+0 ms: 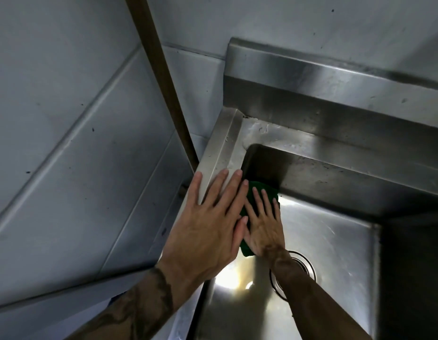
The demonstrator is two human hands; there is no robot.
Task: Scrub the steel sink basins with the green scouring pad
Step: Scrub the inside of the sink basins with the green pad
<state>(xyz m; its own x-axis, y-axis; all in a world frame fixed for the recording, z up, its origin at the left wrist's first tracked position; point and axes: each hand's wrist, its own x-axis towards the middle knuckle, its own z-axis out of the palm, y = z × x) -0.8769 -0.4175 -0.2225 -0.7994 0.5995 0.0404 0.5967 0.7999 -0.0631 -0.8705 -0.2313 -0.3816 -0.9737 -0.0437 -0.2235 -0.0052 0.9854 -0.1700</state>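
Observation:
I look down into a steel sink basin (335, 241) from above. My right hand (263, 224) lies flat inside it, fingers spread, pressing the green scouring pad (258, 190) against the basin's left wall near the far left corner. The pad shows above my fingertips and below my palm; its middle is hidden under the hand. My left hand (208, 222) rests flat and open on the sink's left rim (223, 148), fingers spread and pointing away from me, holding nothing.
A round drain (303, 263) sits in the basin floor, partly behind my right forearm. A steel backsplash (335, 94) rises behind the sink. White tiled wall (66, 119) stands to the left, with a brown pipe (161, 77) running down it beside the rim.

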